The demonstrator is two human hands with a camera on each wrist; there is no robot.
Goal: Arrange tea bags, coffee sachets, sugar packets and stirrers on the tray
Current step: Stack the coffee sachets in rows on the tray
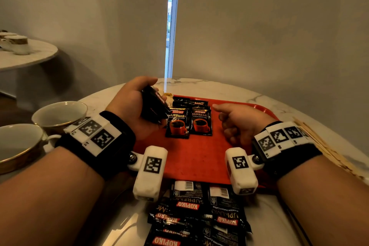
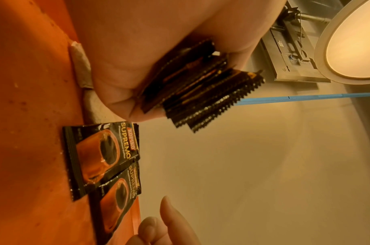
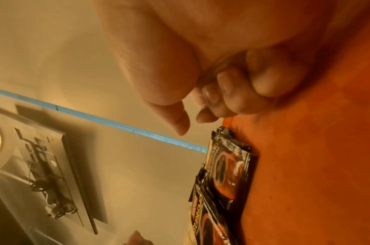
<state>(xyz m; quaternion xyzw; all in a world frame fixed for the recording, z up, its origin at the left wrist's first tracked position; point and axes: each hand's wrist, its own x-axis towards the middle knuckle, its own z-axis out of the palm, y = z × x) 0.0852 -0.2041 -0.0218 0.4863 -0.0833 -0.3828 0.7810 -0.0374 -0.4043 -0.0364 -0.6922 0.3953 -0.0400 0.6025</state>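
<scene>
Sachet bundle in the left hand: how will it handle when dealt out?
Likely slippery: the glossy sachet bundle fans unevenly in the left hand. Probably light and floppy, since single sachets lie thin and flat on the tray.

A round white marble table (image 1: 229, 90) with grey veins fills the foreground. On its left side stand two empty white cups trimmed in gold, one (image 1: 60, 115) just behind the other (image 1: 19, 146). Further left, well apart, a second round table (image 1: 30, 59) carries more gold-rimmed cups (image 1: 17, 44). Plain beige walls (image 1: 269, 26) rise behind, split by a narrow vertical strip of blue daylight (image 1: 171, 26). Overhead, in the left wrist view, a round ceiling lamp (image 2: 352, 41) glows beside a grey metal panel (image 2: 293, 58).
</scene>
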